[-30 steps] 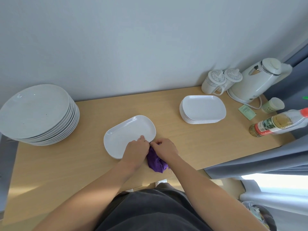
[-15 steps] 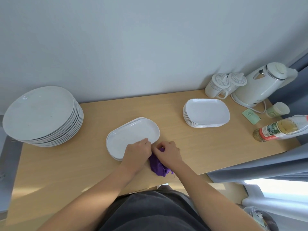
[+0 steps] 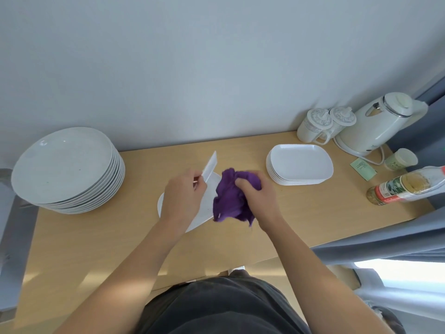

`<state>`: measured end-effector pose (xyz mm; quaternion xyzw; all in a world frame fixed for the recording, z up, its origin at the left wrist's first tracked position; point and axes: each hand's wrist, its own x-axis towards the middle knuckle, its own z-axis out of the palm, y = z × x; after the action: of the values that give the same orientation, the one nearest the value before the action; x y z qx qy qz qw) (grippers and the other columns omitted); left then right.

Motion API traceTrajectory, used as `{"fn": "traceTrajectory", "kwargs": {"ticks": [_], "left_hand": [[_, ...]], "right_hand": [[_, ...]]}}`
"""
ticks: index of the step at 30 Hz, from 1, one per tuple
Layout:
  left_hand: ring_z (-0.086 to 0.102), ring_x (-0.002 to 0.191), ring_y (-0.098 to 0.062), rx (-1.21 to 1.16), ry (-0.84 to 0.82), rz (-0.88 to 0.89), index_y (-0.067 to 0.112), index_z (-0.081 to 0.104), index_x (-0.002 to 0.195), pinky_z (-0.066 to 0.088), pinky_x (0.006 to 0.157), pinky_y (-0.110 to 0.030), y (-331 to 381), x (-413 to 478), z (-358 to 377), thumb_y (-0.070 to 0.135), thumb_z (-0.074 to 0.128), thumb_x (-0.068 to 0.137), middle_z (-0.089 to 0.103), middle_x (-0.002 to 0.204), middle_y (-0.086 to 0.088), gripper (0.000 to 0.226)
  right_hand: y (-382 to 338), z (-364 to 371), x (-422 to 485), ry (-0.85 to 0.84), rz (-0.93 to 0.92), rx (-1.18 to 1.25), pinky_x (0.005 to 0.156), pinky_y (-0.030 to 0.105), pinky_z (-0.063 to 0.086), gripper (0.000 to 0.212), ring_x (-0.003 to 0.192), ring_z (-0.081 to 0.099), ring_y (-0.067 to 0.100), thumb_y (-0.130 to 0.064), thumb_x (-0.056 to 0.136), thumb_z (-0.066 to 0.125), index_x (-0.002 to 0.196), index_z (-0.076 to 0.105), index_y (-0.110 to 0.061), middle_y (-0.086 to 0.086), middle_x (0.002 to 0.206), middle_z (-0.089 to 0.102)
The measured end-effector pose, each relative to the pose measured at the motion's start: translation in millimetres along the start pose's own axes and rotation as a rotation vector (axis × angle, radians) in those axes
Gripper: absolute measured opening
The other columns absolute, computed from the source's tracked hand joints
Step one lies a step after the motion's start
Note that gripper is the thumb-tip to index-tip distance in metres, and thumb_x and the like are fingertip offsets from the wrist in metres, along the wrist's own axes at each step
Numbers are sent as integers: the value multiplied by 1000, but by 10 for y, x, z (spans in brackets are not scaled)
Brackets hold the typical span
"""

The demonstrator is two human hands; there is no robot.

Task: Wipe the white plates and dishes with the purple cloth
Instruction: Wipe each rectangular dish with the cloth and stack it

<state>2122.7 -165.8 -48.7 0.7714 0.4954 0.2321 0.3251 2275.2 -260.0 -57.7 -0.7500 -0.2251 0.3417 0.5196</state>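
Note:
My left hand (image 3: 184,196) grips a white rectangular dish (image 3: 210,168) and holds it tilted on edge above the table. Below it another white dish (image 3: 204,206) lies flat on the wooden table (image 3: 96,237). The bunched purple cloth (image 3: 232,196) is gripped by my right hand (image 3: 257,196) and pressed against the lifted dish's face. At the far left stands a tall stack of round white plates (image 3: 65,165). A stack of white rectangular dishes (image 3: 299,163) sits to the right.
At the back right stand two lidded mugs (image 3: 322,124), a white kettle (image 3: 378,126) with its cord, a small paper cup (image 3: 401,159), a green packet (image 3: 362,166) and a bottle (image 3: 407,186) lying on its side. Grey curtain (image 3: 385,237) hangs past the right edge.
My left hand has lifted the top dish off the table and tipped it upright. My right hand has raised the purple cloth from the table edge up onto that dish.

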Motion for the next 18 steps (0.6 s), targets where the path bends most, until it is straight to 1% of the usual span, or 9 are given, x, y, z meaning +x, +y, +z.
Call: {"fn": "traceTrajectory", "kwargs": {"ticks": [1,3,5,7,9,11,13,15,18], "left_hand": [[63,80,-14,-64,-3,-39,11,70,102,37,64,-19,32,13,-69,14,55,96,70,90,3,17],[61,83,-6,-162,-31,-90,13,68,106,39,63,-8,83,18,-161,16,54,97,68,95,7,17],[61,79,2,-257,-61,-111,14,65,106,39,61,-3,138,-6,-204,16,53,98,69,96,8,15],[63,79,6,-354,-71,-123,14,65,105,41,63,-4,154,-33,-222,14,52,99,71,95,9,15],[68,84,-1,-436,-56,-144,13,67,106,49,70,-12,120,-30,-252,13,53,98,74,93,6,17],[71,86,-10,-455,-46,-161,15,69,105,56,78,-28,55,-1,-301,11,52,97,76,90,4,19],[71,88,-13,-423,-45,-160,16,70,105,57,83,-38,-8,27,-356,9,50,96,76,88,4,23],[70,89,-11,-385,-55,-138,17,70,107,57,83,-40,-37,37,-389,9,48,97,75,88,6,25],[68,85,-11,-315,-57,-74,17,68,106,55,78,-34,-17,10,-400,11,48,99,74,87,7,22]], "right_hand": [[-96,34,-2,23,-28,63,75,30,57,15,88,69,13,-21,86,68,100,68,-26,-5,95,73],[-240,121,16,60,-76,116,74,39,60,20,89,70,16,-32,85,68,104,64,-32,-6,98,71],[-335,235,37,57,-133,71,81,47,59,26,95,69,16,-47,83,64,107,60,-37,-8,103,69],[-395,372,29,13,-219,16,88,51,56,32,104,65,19,-54,87,54,112,59,-35,-3,112,66],[-383,491,-20,-47,-332,-59,96,53,51,36,114,60,24,-49,94,47,122,59,-29,3,122,62],[-299,562,-109,-81,-513,-178,106,45,44,36,125,53,18,-34,95,54,128,60,-20,2,133,56],[-156,631,-214,-95,-654,-260,108,39,42,38,127,51,18,-28,90,63,126,64,-17,0,135,53],[-57,712,-311,-57,-707,-279,106,34,43,37,123,53,23,-29,87,66,122,67,-16,0,134,54],[-67,818,-275,114,-719,-310,104,19,37,35,116,55,26,-29,87,65,118,70,-15,2,130,58]]}}
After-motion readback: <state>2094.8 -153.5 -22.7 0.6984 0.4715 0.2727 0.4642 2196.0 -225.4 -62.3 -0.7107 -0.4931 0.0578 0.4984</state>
